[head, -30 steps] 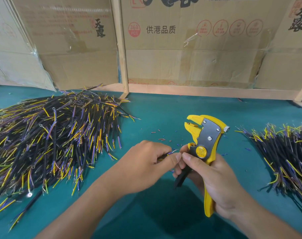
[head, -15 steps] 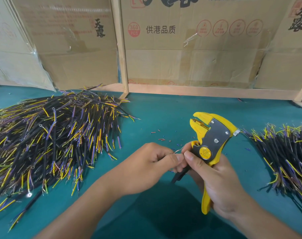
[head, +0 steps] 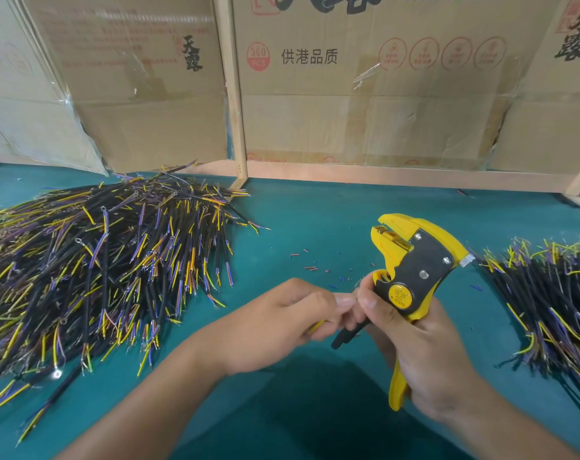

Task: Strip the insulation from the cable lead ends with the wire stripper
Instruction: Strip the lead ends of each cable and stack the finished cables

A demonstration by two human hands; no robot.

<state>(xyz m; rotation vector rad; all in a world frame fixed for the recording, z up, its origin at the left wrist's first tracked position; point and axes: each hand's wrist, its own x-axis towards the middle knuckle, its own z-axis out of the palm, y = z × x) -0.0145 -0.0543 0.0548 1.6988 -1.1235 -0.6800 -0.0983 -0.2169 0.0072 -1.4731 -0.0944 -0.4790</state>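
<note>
The right hand (head: 424,346) grasps the yellow wire stripper (head: 411,280), head tilted up-left. The left hand (head: 282,323) pinches a thin cable (head: 316,326) just beside it, fingertips touching. Insulation scraps (head: 310,267) dot the teal worktop (head: 315,220) beyond. Two cable piles: a large one left (head: 99,267), a smaller right (head: 547,300).

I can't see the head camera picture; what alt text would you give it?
A right hand grips a yellow wire stripper while the left hand pinches a cable beside it, over a teal table with a cable pile on each side.
</note>
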